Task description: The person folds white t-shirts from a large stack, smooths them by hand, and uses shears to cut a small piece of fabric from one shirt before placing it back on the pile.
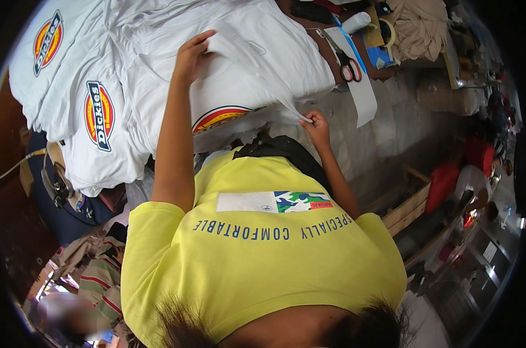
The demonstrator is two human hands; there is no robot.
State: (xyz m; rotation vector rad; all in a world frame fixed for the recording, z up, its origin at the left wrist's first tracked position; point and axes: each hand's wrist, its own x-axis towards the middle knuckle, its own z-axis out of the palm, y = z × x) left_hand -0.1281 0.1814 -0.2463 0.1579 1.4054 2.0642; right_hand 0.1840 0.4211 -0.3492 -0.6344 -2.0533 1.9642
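A white T-shirt (257,81) lies on the work table in front of me, and a strip of its cloth is drawn taut between my hands. Up at its far end, my left hand (192,58) has its fingers closed at the cloth edge. Nearer my body and to the right, my right hand (318,132) pinches the other end between thumb and fingers. Part of a red, yellow and black printed emblem (222,118) shows on the front fold, beside my left forearm. What lies under the lifted cloth is hidden.
More white T-shirts (129,64) with similar emblems are heaped at left. Scissors (348,68), a white thread spool (356,22) and a tape roll (387,33) lie at the far right. Beige cloth (419,26) is bunched beyond. A wooden crate (410,200) stands at right; another person sits lower left.
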